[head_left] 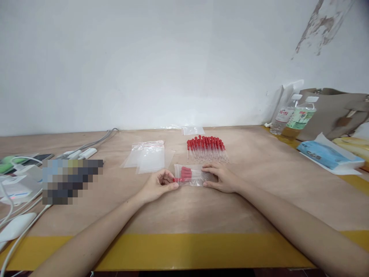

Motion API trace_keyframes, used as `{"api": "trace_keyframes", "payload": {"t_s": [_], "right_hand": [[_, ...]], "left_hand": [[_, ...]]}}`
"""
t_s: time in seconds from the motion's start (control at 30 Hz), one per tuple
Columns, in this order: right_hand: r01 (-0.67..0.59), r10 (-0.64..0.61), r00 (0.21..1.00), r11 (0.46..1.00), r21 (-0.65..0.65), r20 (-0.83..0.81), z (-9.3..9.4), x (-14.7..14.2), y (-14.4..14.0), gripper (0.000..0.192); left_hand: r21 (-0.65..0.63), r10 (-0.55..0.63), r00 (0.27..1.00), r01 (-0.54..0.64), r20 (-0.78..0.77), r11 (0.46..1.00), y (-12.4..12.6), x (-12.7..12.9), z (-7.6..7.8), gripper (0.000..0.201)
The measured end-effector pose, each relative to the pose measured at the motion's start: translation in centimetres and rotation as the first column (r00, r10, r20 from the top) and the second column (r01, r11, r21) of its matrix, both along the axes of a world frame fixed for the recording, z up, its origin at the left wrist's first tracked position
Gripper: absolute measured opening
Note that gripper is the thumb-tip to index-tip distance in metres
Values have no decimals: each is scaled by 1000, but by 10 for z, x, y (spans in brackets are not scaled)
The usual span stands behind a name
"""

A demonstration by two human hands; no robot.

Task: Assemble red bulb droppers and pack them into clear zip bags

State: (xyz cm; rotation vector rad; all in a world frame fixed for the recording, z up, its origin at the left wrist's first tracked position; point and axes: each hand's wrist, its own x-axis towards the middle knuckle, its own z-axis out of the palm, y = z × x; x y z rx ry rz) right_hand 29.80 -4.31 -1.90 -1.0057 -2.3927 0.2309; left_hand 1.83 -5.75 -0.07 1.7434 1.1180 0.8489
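Observation:
A clear zip bag point(198, 181) lies flat on the table in front of me, its open end to the left. Several droppers with red rubber bulbs point(186, 173) are inside it, bulbs towards the left. My left hand point(161, 184) pinches the red bulb of one more dropper point(178, 179), whose stem runs into the bag's mouth. With fingers over the top edge and thumb at the bottom, my right hand point(220, 177) grips the bag's right end. Just beyond the bag lies a row of loose droppers point(206, 144), red bulbs pointing away from me.
Flat clear bags point(151, 157) lie left of the droppers; another bag point(193, 130) is by the wall. Cables and white chargers point(21, 186) crowd the left side. At right are two bottles point(300, 117), a blue tissue pack point(325, 154) and a grey handbag point(340, 109).

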Motion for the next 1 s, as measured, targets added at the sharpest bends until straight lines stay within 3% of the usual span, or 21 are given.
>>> {"api": "trace_keyframes", "payload": {"t_s": [0.17,0.33,0.5,0.7,0.8,1.0], "right_hand": [[-1,1,1000,1000,7,-8,-2,0,1,49],[-2,2,1000,1000,3,-6,0,-2,0,49],[58,-59,998,998,30,15,4,-6,-4,52],[127,-128,992,989,76,3,6,-8,-8,47],[116,-116,993,991,73,4,5,-8,-8,44],[110,-111,994,992,66,12,4,-8,-7,42]], "left_hand": [[165,147,982,-126,-120,978,0,4,-14,36],[131,93,995,-86,-48,988,0,14,-13,26],[180,175,984,-179,37,967,1,13,-7,21],[207,229,968,-204,-105,957,1,3,-10,25],[239,197,974,-166,-109,957,2,3,-11,25],[157,115,993,-110,-26,981,4,4,-11,25]]}}
